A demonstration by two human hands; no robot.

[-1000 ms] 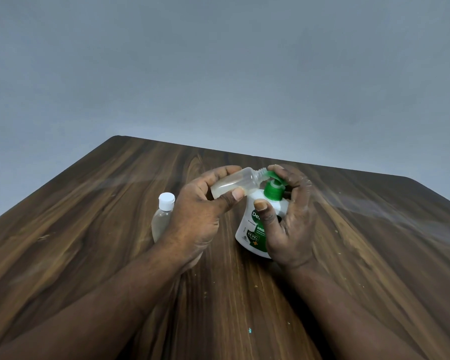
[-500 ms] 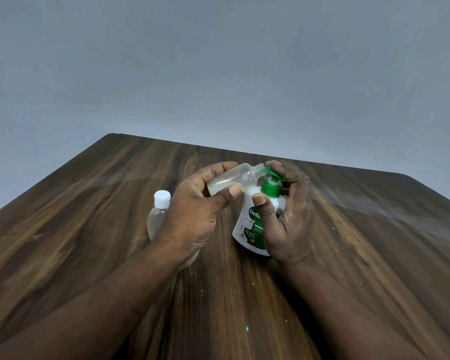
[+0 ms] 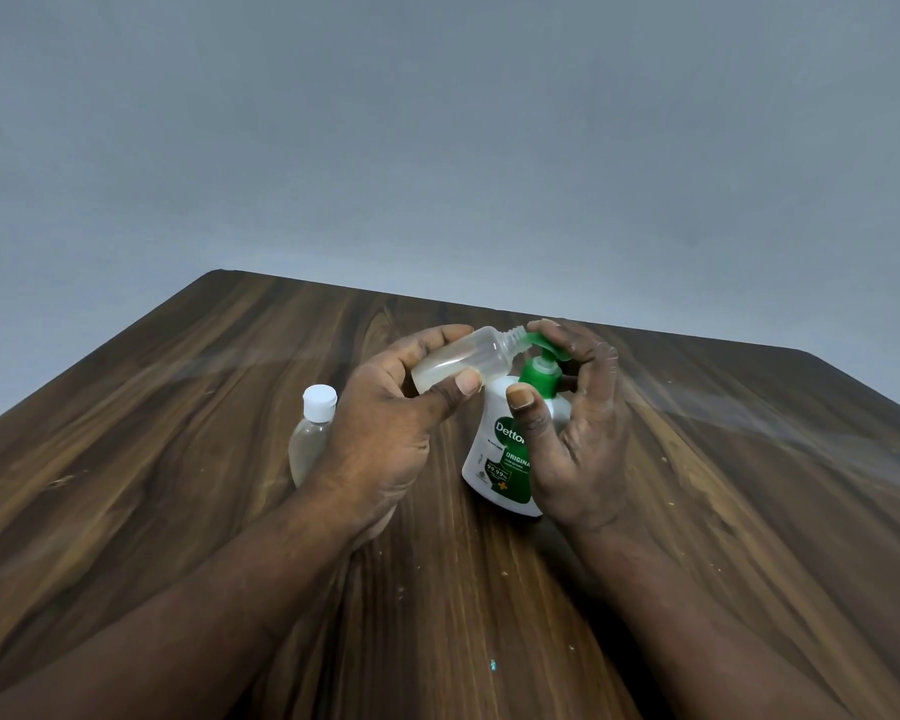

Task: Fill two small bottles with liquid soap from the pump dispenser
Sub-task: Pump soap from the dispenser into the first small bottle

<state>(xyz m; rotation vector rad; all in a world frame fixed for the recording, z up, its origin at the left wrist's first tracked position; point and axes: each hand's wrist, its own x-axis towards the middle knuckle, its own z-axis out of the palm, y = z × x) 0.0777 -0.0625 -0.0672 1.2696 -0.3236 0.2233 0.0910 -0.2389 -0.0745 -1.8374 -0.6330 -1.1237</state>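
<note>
A white pump dispenser (image 3: 494,459) with a green pump head (image 3: 539,374) stands on the wooden table (image 3: 178,459). My right hand (image 3: 578,439) wraps around it, fingers on top of the pump head and thumb on its front. My left hand (image 3: 385,423) grips a small clear uncapped bottle (image 3: 468,363), tilted on its side with its threaded mouth against the green spout. A pale liquid lies in its lower part. A second small bottle (image 3: 310,433) with a white cap stands to the left, partly hidden by my left hand.
Small crumbs and a tiny blue speck (image 3: 493,665) lie on the near part of the table. The far table edge (image 3: 489,304) meets a plain grey wall. No other objects stand on the wood.
The pump head sits higher now than half a second ago, with its white stem showing. Both hands and the open bottle stay in nearly the same place.
</note>
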